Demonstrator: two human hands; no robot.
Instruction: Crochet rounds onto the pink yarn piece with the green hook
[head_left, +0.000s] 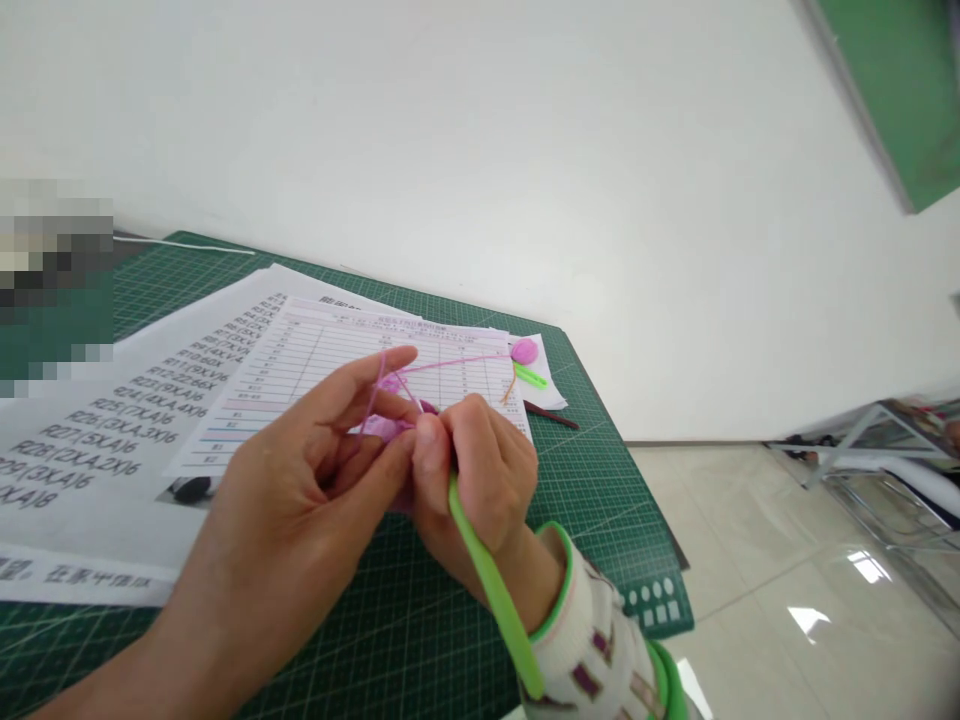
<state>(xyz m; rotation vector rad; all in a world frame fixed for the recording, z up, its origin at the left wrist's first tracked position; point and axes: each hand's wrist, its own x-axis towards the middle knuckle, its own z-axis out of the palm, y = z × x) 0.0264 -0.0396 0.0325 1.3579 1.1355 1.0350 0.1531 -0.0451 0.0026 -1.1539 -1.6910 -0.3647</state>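
Note:
My left hand (300, 490) pinches a small piece of pink crochet work (384, 428), with a strand of pink yarn (450, 363) looped over its raised index finger. My right hand (480, 470) is closed around a crochet hook with a light green handle (491, 585). The handle slants down toward my right sleeve. Both hands meet at the crochet piece, and the hook's tip is hidden between the fingers. From the left index finger the yarn runs right to a small pink yarn ball (524, 351).
Printed pattern sheets (112, 430) and a ruled chart (390, 345) lie on a green cutting mat (600, 500). Beside the yarn ball are a bright green plastic tool (531, 375) and a dark thin stick (553, 415). A white wall (480, 150) stands behind the mat.

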